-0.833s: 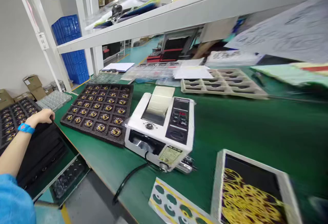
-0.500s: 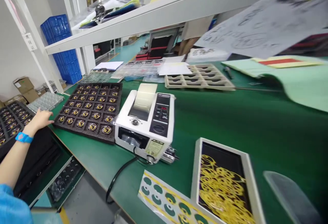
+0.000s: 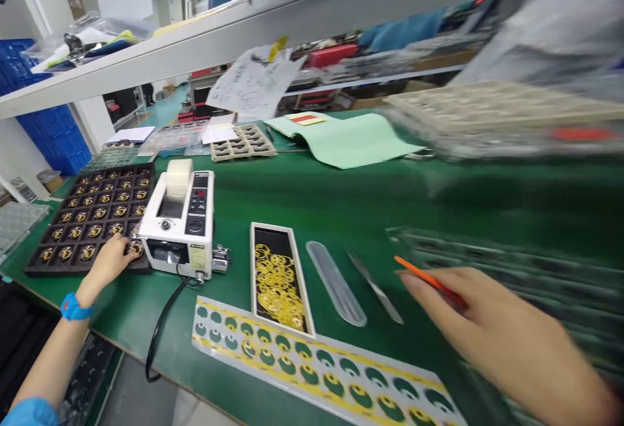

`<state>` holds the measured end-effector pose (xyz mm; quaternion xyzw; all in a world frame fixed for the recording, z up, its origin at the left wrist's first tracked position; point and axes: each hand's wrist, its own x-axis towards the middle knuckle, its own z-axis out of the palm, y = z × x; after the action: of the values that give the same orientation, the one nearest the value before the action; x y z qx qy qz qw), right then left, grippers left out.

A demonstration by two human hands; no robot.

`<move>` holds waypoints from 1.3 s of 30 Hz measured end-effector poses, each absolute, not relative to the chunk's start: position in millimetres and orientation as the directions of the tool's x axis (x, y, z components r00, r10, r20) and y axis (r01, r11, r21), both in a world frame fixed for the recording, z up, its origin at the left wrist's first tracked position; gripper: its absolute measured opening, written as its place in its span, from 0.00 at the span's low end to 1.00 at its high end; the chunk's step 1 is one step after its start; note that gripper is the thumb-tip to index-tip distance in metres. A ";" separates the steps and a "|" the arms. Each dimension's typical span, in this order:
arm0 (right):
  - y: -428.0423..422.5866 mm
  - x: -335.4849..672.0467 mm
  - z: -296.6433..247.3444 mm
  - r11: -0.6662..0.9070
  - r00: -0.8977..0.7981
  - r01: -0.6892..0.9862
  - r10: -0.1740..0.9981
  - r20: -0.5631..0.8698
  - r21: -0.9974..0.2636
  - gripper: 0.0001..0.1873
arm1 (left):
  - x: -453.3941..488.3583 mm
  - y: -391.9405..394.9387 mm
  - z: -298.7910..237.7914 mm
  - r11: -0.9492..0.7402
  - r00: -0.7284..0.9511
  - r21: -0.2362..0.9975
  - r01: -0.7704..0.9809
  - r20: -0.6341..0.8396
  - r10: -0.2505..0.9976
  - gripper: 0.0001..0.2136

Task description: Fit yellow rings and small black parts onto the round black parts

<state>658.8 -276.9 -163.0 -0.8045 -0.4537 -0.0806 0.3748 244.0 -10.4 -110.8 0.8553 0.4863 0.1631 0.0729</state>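
My left hand (image 3: 111, 261), with a blue wristband, rests on the near right corner of a black tray of round gold-and-black parts (image 3: 92, 214). Its fingers curl over one part in that corner. The tray sits just left of a white tape dispenser (image 3: 181, 220). My right hand (image 3: 492, 338) is blurred at the lower right, fingers together on a thin orange tool (image 3: 423, 278) that points up and left. Between the hands lie a narrow white-rimmed tray of yellow rings (image 3: 279, 278) and a long sticker sheet with green dots (image 3: 322, 364).
A clear plastic strip (image 3: 336, 283) and metal tweezers (image 3: 374, 286) lie on the green table (image 3: 312, 198). Farther back are a beige compartment tray (image 3: 242, 142), a pale green sheet (image 3: 346, 140) and blurred trays at right. The dispenser's black cable (image 3: 163, 322) runs off the near edge. A grey shelf (image 3: 195, 49) overhangs.
The view swung right. My left hand moved from the stack left of the table onto the black tray's near corner. My right hand with the orange tool came into view.
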 end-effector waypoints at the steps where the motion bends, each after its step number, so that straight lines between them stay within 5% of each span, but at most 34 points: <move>1: -278.8 654.5 -154.3 -0.299 0.590 0.770 0.671 0.450 -0.564 0.38 | 241.3 -10.2 -106.9 -0.507 0.454 0.329 0.796 0.228 0.861 0.07; 6: -284.6 635.0 -120.3 -0.181 0.664 0.651 0.606 0.438 -0.737 0.38 | 242.9 -57.5 -73.9 -0.470 0.193 0.575 0.670 0.476 0.858 0.12; 8: -283.9 633.4 -111.6 -0.117 0.683 0.593 0.598 0.421 -0.796 0.37 | 265.8 -94.0 -62.4 -0.471 -0.034 0.843 0.259 0.496 0.868 0.10; 11: -280.6 634.4 -103.7 -0.005 0.681 0.501 0.619 0.391 -0.865 0.35 | 325.4 -143.7 -57.9 -0.250 0.351 0.968 0.017 0.228 0.908 0.11; 15: -276.8 632.0 -104.3 0.086 0.575 0.355 0.765 0.290 -0.931 0.33 | 406.5 -165.2 -78.0 0.084 0.776 0.990 0.116 -0.143 0.614 0.26; 19: -278.4 625.3 -113.7 0.090 0.480 0.180 0.861 0.167 -0.980 0.34 | 436.6 -152.1 -106.5 0.189 0.814 0.974 0.127 -0.211 0.542 0.27; 22: -279.8 624.0 -121.6 0.110 0.456 -0.049 0.887 0.076 -0.993 0.25 | 431.9 -144.4 -118.4 0.233 0.793 0.967 0.102 -0.220 0.568 0.25; 27: -276.1 619.6 -132.1 0.240 0.284 -0.457 0.952 0.115 -0.857 0.28 | 421.4 -142.4 -124.1 0.311 0.813 0.949 0.055 -0.223 0.537 0.22; 31: -277.5 599.7 -136.0 0.121 0.199 -0.331 0.978 0.056 -0.936 0.17 | 421.9 -147.2 -131.3 0.329 0.829 0.944 0.016 -0.197 0.524 0.21; 35: -282.5 580.6 -137.1 0.211 0.405 -0.001 0.894 0.193 -0.977 0.20 | 422.5 -154.9 -135.4 0.322 0.844 0.946 -0.032 -0.147 0.516 0.21; 39: -283.2 570.9 -138.9 0.263 0.495 0.102 0.823 0.278 -0.959 0.12 | 421.5 -159.8 -132.4 0.316 0.854 0.948 -0.023 -0.146 0.500 0.22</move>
<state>570.9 -283.2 -138.9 -0.5446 -0.4249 0.2686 0.6714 421.5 -159.8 -132.4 0.5604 0.2127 0.1670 0.7829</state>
